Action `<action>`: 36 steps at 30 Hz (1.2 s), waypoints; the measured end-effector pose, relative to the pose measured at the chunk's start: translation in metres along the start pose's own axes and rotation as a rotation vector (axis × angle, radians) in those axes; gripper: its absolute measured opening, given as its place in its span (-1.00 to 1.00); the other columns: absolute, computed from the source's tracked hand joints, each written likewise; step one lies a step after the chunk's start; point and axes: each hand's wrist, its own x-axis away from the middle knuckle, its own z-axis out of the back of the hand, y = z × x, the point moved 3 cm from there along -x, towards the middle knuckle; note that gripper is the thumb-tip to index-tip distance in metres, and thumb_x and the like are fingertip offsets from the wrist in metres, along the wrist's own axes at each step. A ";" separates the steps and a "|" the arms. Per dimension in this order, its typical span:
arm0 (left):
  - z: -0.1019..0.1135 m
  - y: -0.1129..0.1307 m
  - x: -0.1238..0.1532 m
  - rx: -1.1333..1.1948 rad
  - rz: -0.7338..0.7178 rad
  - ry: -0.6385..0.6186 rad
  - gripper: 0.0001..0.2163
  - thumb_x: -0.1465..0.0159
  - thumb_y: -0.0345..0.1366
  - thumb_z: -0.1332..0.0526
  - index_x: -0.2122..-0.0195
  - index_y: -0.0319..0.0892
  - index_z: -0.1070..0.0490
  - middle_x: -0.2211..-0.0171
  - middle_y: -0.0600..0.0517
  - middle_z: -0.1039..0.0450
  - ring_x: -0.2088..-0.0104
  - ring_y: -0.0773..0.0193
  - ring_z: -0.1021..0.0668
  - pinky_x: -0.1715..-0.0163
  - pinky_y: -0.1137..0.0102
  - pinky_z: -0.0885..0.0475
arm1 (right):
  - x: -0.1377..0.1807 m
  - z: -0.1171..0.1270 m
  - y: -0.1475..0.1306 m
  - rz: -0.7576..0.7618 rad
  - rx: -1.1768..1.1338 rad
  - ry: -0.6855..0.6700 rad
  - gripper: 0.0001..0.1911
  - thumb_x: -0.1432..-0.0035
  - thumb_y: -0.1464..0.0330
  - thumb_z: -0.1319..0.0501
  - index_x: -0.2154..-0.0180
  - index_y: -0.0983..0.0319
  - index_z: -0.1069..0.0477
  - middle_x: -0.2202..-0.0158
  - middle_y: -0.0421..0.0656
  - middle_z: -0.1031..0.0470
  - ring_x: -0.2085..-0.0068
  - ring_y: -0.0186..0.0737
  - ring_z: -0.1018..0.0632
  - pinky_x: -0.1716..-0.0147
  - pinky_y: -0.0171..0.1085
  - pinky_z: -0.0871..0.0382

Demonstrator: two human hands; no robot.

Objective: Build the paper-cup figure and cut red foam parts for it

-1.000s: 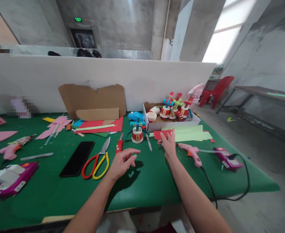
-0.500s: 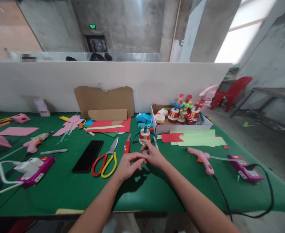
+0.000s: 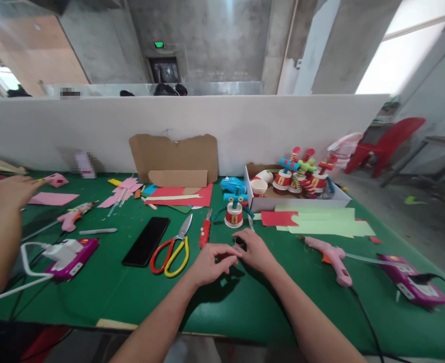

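My left hand [image 3: 215, 262] hovers over the green table at the middle, fingers loosely stretched to the right, thumb apart, nothing visible in it. Its fingertips meet or overlap my right hand [image 3: 256, 248], whose fingers curl around something small and greyish that I cannot make out. Just beyond my hands stands a paper-cup figure [image 3: 233, 216] with a red-and-white body, coiled dark teal arms and a blue tube head with eyes. A red utility knife [image 3: 205, 229] lies left of the figure, beside scissors [image 3: 174, 247] with one red and one yellow handle.
A white box [image 3: 298, 202] holds several similar figures. Pale green paper strips [image 3: 321, 219] lie before it. A pink glue gun [image 3: 330, 257] and purple power strip [image 3: 411, 282] sit right. A black phone [image 3: 147, 241] lies left. Another person's hand [image 3: 16, 191] is at far left.
The whole view has shifted, so the table things appear further right. My hands have drawn slightly back from the figure, showing its cup fully. The other person's arm has come further into view.
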 end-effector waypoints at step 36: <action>0.154 -0.060 -0.125 -1.357 0.174 0.013 -0.69 -0.15 -0.36 -0.19 0.06 -0.17 -0.45 0.01 -0.17 -0.47 -0.03 0.00 -0.44 0.04 0.22 -0.33 | 0.005 -0.013 -0.032 0.291 -0.196 0.052 -0.75 -0.26 0.39 -0.05 0.22 0.16 -0.51 0.32 -0.11 -0.63 0.29 -0.22 -0.61 0.29 -0.33 -0.42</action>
